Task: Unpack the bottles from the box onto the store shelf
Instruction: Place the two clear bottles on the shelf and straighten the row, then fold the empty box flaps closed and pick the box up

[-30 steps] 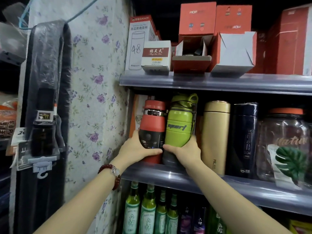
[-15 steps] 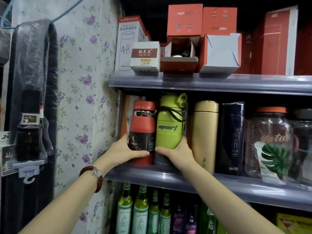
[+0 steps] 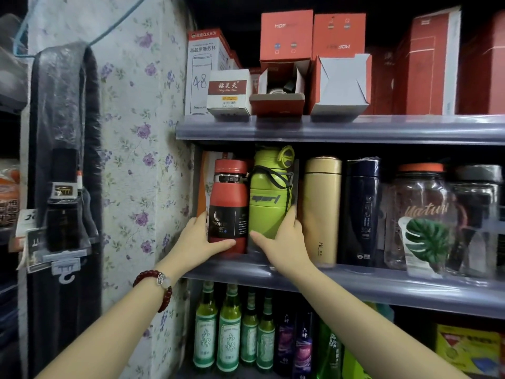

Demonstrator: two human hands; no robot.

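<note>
Upright on the middle shelf, a red bottle is gripped by the left hand and a green bottle by the right hand; placement seems nearly finished, release apparently being called for next.

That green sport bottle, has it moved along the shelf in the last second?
No clear shift. The green bottle sits against the red bottle, with the same small gap to the gold flask. It has turned, though: its cap loop now faces right.
</note>
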